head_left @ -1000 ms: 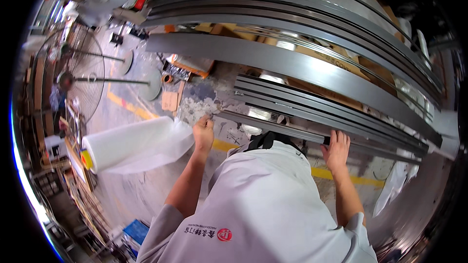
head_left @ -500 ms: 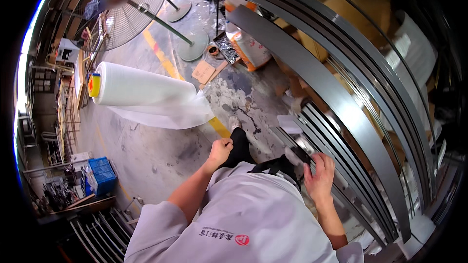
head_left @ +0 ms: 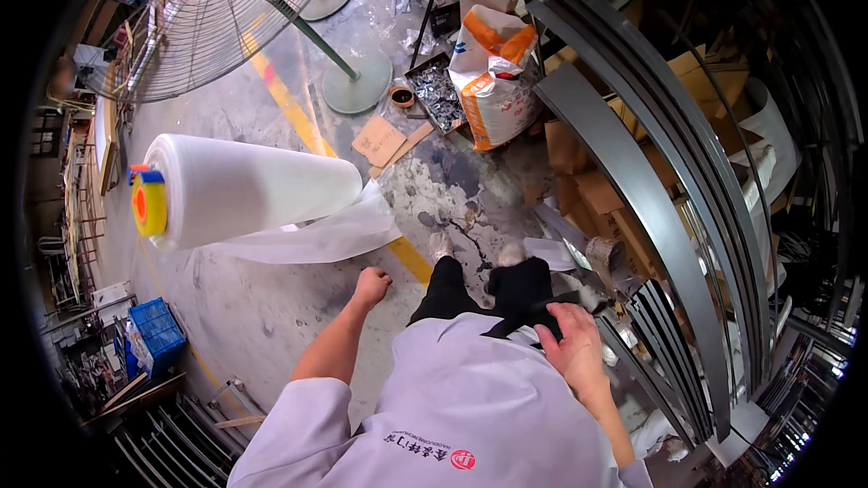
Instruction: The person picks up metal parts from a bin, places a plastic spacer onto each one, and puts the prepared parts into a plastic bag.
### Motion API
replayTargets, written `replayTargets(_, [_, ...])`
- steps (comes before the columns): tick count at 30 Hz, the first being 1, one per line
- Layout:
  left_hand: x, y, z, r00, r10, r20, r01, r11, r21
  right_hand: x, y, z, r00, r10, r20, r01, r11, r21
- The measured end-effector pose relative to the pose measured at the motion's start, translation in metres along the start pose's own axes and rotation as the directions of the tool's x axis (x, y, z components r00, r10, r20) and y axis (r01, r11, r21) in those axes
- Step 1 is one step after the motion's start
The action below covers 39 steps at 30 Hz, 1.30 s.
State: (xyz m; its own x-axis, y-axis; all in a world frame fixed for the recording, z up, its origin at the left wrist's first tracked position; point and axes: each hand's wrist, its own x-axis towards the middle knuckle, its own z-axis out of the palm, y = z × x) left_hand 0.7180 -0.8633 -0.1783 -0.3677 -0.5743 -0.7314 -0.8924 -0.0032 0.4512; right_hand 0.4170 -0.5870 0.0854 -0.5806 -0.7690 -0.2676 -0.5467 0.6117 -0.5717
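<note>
My left hand hangs over the floor with its fingers curled in, and nothing shows in it. Ahead of it stands a large roll of white wrapping film, its loose sheet trailing on the floor. A yellow roll of tape sits at the roll's near left end. My right hand is by my right hip, thumb apart from the fingers, holding nothing that I can see. Close to its right are dark grey metal profiles.
Long curved-looking grey profiles rise along the right, with cardboard behind. An orange and white sack stands ahead beside a tray of metal scraps. A large fan's base is ahead left; a blue crate lies left.
My body has moved forward and the view has turned right. The left hand has swung out to the left, away from my leg. My right hand has drawn near my hip.
</note>
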Motion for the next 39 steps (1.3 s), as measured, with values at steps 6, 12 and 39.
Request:
replayTargets(6, [0.041, 0.028, -0.018, 0.998, -0.065, 0.028, 0.065, 0.998, 0.009, 0.13, -0.019, 0.032, 0.945, -0.074, 0.318, 0.103, 0.992, -0.075])
replayTargets(12, [0.056, 0.124, -0.018, 0.993, -0.029, 0.111, 0.062, 0.952, -0.301, 0.294, -0.026, 0.127, 0.826, -0.139, 0.546, 0.125, 0.99, 0.064])
replayTargets(39, [0.413, 0.061, 0.077, 0.836, 0.189, 0.515, -0.243, 0.969, 0.038, 0.733, 0.215, 0.589, 0.98, 0.196, -0.026, -0.197, 0.979, -0.051])
